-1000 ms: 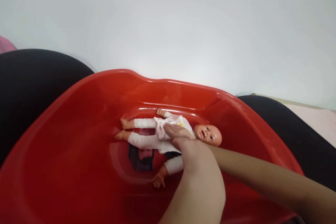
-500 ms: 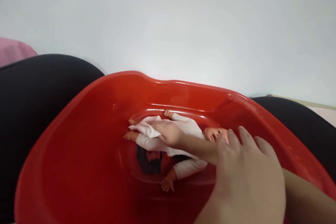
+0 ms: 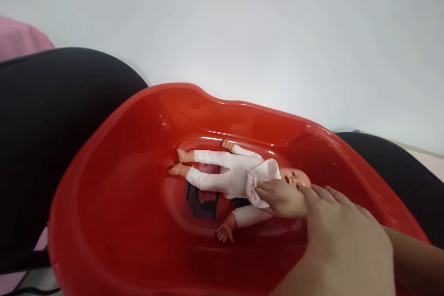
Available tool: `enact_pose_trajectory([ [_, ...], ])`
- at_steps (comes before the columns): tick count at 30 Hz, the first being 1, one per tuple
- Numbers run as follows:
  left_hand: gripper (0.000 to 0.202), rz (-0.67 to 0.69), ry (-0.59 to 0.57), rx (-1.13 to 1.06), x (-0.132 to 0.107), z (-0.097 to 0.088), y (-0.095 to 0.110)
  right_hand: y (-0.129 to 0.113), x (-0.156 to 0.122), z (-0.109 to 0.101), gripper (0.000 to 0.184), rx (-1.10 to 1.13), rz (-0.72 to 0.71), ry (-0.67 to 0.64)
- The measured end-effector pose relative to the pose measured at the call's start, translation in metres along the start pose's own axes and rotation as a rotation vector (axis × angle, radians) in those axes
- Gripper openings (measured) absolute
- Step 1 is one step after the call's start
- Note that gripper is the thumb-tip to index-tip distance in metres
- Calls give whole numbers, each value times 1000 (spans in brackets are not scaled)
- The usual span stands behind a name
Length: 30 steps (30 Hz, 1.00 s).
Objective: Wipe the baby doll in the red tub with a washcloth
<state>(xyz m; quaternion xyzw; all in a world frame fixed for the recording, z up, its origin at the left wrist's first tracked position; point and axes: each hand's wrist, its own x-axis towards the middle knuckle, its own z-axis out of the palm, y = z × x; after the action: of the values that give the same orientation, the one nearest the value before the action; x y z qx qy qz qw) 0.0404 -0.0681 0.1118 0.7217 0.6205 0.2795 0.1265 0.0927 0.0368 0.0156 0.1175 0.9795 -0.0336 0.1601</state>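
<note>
A baby doll [image 3: 239, 173] in a white outfit lies on its back in a red baby bathtub [image 3: 114, 203], head to the right and feet to the left. My right hand [image 3: 286, 199] is closed on a pale pinkish-white cloth [image 3: 260, 178], pressed against the doll's chest below its chin. Large in the foreground, my left hand [image 3: 347, 240] lies over my right wrist and forearm. Its fingers stretch forward and curve slightly; their tips are partly out of sight. Whether it touches the forearm I cannot tell.
Under the doll, a dark printed picture [image 3: 204, 203] shows on the tub floor. My black-clothed legs [image 3: 69, 115] flank the tub. Pink fabric [image 3: 22, 39] is at the far left, and a pale wall [image 3: 243, 32] stands behind.
My right hand has drawn the cloth from the doll's legs rightward to its chest, uncovering both legs. My left hand has shifted slightly right and down. The view has tilted a little.
</note>
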Motion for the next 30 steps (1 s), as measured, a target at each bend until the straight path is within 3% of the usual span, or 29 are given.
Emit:
enact_pose_trajectory([
  [3,35,47,38,33,2,16,1,-3,41,14,14,-52,-165,-61],
  [6,43,76,80,42,5,25,2,-19,80,22,16,-108,-230,10],
  [11,42,60,266,-4,1,6,-4,-58,148,22,29,-131,-373,159],
  [16,35,82,295,-56,-1,-8,-9,-74,191,4,42,-111,-461,195],
  [20,38,105,277,-44,-2,-10,-6,-43,164,-22,47,-68,-395,241],
  [25,41,167,245,-73,-1,-18,-8,20,72,-41,37,-98,-203,315],
  [28,38,199,172,-114,4,-17,-13,35,28,-37,31,-160,-98,215],
  [30,36,199,83,-139,7,-15,-14,32,14,-30,25,-162,-94,94],
])
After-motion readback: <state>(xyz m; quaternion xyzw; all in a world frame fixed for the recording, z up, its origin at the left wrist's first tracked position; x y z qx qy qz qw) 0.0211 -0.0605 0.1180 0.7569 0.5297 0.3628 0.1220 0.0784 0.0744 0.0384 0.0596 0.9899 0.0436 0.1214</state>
